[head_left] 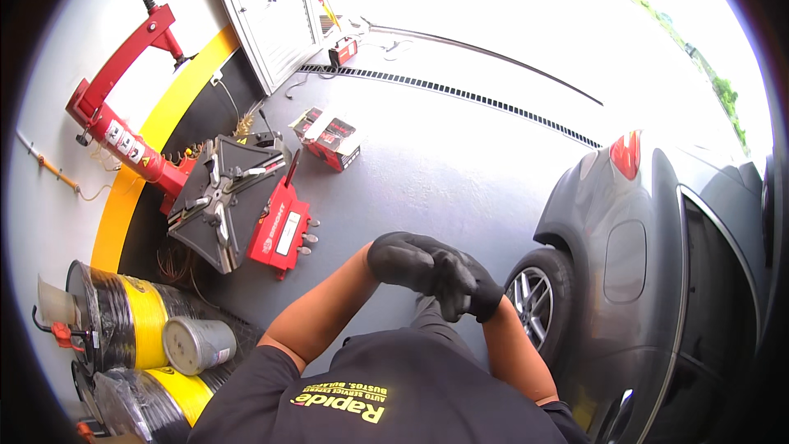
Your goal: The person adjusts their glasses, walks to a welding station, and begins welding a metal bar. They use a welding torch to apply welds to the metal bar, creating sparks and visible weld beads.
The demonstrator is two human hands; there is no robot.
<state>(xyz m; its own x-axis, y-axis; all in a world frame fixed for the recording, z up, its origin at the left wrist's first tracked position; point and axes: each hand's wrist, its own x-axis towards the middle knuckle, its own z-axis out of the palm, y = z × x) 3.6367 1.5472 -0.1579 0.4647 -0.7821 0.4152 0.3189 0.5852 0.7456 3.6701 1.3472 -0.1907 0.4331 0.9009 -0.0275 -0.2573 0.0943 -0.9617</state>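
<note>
Dark grey work gloves cover both of my hands, which meet in front of my chest. My left hand (401,260) comes in from the left with its wrist bent toward the right hand; its fingers are partly hidden where the two overlap. My right hand (483,288) lies against it, its gloved fingers bent and pressed together. Whatever may be between the hands is hidden, and no tool shows in either one. Below them is the front of my dark shirt (411,378) with yellow print.
At right a grey car (575,197) stands with its rear wheel (538,300) near my right arm. A red tyre changer (123,136) with a dark turntable stands at left. Beyond it is an open carton (329,138); wrapped drums (123,321) and a grey bucket (197,345) are lower left.
</note>
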